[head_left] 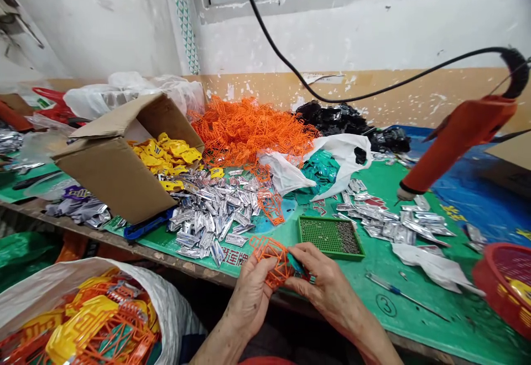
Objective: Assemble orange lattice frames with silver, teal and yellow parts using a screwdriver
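Both my hands meet at the near edge of the green table (415, 309). My left hand (251, 293) is closed on an orange plastic lattice frame (271, 259), thumb on top. My right hand (321, 276) pinches the frame's right side together with a small teal piece (295, 265). Just beyond the hands lies a green tray (329, 236) of tiny screws. Silver plastic parts (215, 215) are heaped to the left of it.
A tipped cardboard box (112, 171) spills yellow parts. A big orange frame pile (249, 130) sits behind. An orange electric screwdriver (456, 138) hangs on a black cable at right. A red basket (506, 282), a screwdriver (398, 293) and a white sack (91, 315) of assembled pieces are near.
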A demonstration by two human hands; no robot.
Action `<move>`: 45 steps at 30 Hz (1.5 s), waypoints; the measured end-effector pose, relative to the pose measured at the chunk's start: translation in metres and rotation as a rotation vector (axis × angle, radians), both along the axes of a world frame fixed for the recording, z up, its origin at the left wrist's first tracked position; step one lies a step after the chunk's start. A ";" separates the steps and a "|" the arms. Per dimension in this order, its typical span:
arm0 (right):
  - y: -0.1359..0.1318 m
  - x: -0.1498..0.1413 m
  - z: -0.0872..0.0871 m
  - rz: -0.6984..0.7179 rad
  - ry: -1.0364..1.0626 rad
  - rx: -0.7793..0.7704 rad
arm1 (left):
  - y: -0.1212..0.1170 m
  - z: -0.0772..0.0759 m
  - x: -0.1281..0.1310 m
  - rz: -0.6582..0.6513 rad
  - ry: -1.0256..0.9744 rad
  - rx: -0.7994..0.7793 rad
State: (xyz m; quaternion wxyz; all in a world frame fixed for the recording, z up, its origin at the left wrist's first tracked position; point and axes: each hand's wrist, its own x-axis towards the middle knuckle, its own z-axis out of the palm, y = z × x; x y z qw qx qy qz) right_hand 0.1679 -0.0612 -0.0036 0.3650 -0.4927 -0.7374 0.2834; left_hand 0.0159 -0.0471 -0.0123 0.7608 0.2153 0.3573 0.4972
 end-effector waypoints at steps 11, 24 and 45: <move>-0.010 0.004 -0.014 -0.060 -0.168 0.142 | 0.005 -0.003 0.002 0.031 -0.026 -0.038; -0.016 -0.021 -0.017 -0.328 0.002 0.389 | -0.005 -0.003 0.011 0.045 -0.062 -0.039; -0.014 -0.022 -0.030 -0.407 0.187 0.117 | -0.007 -0.001 0.013 -0.035 -0.147 -0.061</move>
